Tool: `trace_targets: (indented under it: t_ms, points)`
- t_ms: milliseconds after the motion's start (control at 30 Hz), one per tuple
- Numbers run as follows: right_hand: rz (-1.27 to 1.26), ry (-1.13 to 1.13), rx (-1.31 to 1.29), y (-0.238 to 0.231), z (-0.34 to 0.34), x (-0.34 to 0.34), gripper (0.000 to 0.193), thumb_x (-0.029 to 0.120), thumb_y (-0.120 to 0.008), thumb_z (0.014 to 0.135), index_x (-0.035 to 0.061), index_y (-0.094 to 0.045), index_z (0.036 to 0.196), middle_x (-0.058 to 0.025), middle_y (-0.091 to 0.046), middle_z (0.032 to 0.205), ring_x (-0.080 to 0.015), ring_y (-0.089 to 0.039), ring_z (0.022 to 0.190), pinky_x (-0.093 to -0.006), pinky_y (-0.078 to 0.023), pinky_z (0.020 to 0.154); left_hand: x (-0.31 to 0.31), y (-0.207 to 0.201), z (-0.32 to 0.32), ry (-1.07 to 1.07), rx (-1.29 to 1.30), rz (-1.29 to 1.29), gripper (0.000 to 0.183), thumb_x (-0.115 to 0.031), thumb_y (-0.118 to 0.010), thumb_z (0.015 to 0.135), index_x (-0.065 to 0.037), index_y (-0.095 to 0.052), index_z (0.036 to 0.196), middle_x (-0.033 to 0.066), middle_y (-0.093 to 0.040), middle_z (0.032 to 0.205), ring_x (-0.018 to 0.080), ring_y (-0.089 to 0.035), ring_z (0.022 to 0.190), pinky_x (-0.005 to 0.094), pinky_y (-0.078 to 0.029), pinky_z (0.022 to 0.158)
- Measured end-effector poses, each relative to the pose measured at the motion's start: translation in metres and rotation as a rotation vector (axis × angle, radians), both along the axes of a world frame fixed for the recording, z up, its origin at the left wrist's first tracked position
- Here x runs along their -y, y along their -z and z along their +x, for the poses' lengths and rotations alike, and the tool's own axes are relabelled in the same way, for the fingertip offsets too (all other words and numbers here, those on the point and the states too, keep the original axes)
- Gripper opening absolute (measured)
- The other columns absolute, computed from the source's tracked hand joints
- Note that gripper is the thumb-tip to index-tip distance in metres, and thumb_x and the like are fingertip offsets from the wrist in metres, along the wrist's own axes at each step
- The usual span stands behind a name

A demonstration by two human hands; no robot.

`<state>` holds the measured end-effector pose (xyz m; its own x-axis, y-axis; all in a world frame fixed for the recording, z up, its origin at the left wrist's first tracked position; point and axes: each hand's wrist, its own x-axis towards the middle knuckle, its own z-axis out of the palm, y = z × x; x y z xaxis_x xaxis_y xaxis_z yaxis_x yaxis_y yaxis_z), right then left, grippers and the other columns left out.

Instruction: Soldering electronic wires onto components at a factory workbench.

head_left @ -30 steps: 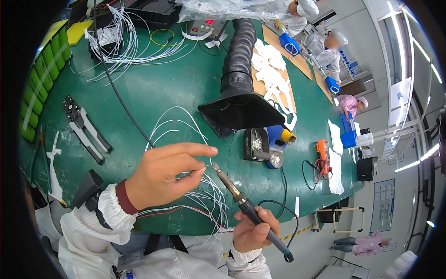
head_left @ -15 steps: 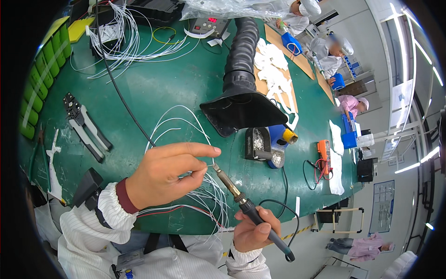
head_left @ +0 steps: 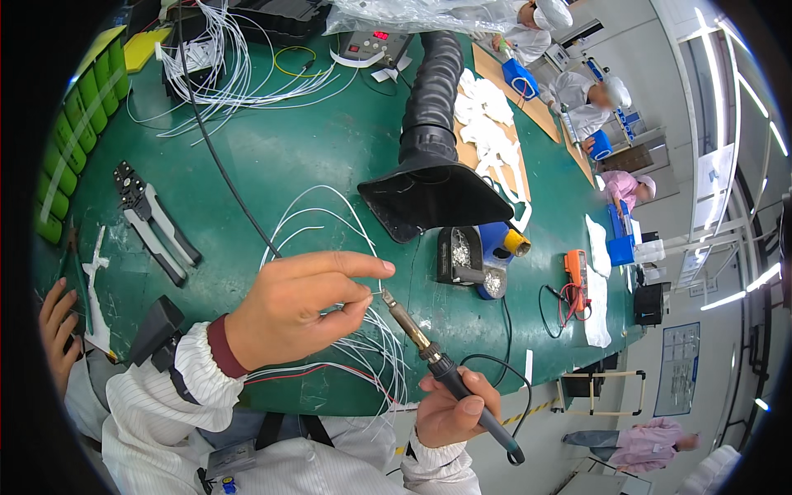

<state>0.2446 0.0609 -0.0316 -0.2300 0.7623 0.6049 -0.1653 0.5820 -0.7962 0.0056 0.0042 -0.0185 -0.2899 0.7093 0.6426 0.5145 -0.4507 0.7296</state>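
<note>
My right hand (head_left: 454,406) is wrapped round the black handle of a soldering iron (head_left: 411,332), which slants up and left. Its tip is close to the fingertips of my left hand (head_left: 301,301); I cannot tell whether it touches anything. Thumb and fingers of that hand pinch a thin white wire (head_left: 369,239), with a short end showing beside the iron's tip and the index finger stretched above. More white wires (head_left: 375,351) lie looped under and behind the hands, a red one among them. Just beyond hangs the black hood of a fume extractor hose (head_left: 429,191).
On the green table (head_left: 272,169) lie wire strippers (head_left: 155,221), a soldering iron stand (head_left: 497,247) with a tip-cleaner box (head_left: 459,254), and an orange multimeter (head_left: 575,268). Green cells (head_left: 78,124) stand at far left. A co-worker's hand (head_left: 59,330) rests near pliers (head_left: 78,276).
A co-worker's hand has come into view at the left edge, near the pliers. My hands, the wire and the iron have hardly moved.
</note>
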Motion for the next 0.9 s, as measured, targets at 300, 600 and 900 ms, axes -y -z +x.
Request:
trace_targets:
  t_ms: [300,600,900]
  points:
    - [-0.038,-0.013,0.012,-0.0015,0.0022,0.0002,0.041,0.038,-0.060,0.102,0.0005,-0.058,0.117,-0.0200,-0.066,0.092,-0.0302,-0.069,0.064,-0.0386,-0.060,0.053,-0.0001,-0.0003,0.0017,0.003,0.003,-0.003,0.013,0.007,-0.074,0.079,-0.001,-0.068,0.086,0.0141,-0.075,0.115,0.0224,-0.075,0.085,0.0292,-0.059,0.068]
    - [-0.035,0.004,0.002,-0.0024,0.0008,0.0017,0.041,0.039,-0.061,0.102,0.0001,-0.058,0.116,-0.0201,-0.066,0.093,-0.0307,-0.069,0.063,-0.0390,-0.059,0.052,0.0002,-0.0005,0.0012,-0.003,0.002,0.001,0.013,0.008,-0.074,0.078,-0.001,-0.068,0.084,0.0138,-0.074,0.115,0.0223,-0.074,0.084,0.0291,-0.058,0.067]
    - [-0.029,0.009,0.000,-0.0004,0.0011,0.0017,0.041,0.039,-0.061,0.102,0.0000,-0.058,0.116,-0.0210,-0.066,0.088,-0.0297,-0.069,0.062,-0.0385,-0.059,0.052,-0.0017,0.0005,0.0012,-0.008,-0.009,0.030,0.014,0.008,-0.074,0.077,-0.001,-0.068,0.085,0.0136,-0.074,0.114,0.0222,-0.074,0.083,0.0289,-0.059,0.066]
